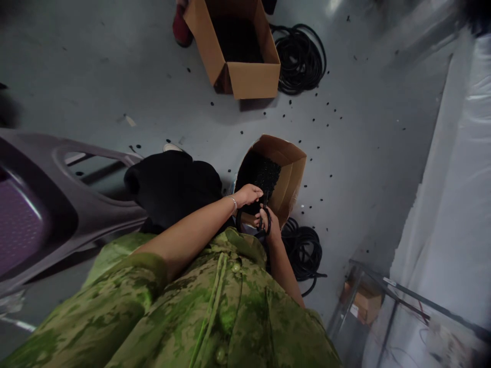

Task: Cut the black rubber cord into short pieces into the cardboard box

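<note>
From where I watch, the right hand (275, 224) grips a pair of scissors (269, 221) by the black handles, blades pointing away from the body. The left hand (248, 194) is just beside it with the fingertips bunched near the blades; I cannot tell whether they pinch anything. Both forearms angle inward, and I see the hands meeting over the near edge of an open carton (296, 174), with black pieces (264, 171) heaped inside below the scissors. At its near right corner, a coil of black hose (294, 244) lies on the floor (368, 153). To the left, a dark-clothed leg (172, 189) fills the space up to a grey and purple chair (42, 148). Farther off sit a second carton (255, 81) and, by its right side, another coil (297, 66).
</note>
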Tool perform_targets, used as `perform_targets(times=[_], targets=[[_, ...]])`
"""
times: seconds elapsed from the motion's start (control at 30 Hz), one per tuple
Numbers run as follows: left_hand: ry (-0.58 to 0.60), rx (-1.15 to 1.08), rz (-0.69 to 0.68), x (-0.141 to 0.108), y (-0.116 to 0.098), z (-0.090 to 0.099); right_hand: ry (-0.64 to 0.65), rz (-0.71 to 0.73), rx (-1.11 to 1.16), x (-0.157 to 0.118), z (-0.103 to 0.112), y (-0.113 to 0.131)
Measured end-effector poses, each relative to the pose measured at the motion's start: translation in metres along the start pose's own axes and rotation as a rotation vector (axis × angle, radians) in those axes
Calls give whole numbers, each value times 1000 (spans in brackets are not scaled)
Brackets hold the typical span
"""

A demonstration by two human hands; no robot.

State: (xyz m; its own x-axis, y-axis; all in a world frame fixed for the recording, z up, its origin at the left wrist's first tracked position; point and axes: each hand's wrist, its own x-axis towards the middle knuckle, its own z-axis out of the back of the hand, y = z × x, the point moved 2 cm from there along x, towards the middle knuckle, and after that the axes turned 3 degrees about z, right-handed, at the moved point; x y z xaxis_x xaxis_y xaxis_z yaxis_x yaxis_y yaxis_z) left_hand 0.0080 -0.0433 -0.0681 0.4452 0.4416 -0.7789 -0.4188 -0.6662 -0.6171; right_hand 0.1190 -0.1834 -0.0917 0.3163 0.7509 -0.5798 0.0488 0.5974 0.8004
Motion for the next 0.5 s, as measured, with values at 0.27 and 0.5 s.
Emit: perform_targets(times=[0.27,0.5], targets=[[-9,29,6,0,0,-1,16,-36,3,0,1,3],[-13,78,-2,0,0,-1,24,-22,-17,-1,1,5]])
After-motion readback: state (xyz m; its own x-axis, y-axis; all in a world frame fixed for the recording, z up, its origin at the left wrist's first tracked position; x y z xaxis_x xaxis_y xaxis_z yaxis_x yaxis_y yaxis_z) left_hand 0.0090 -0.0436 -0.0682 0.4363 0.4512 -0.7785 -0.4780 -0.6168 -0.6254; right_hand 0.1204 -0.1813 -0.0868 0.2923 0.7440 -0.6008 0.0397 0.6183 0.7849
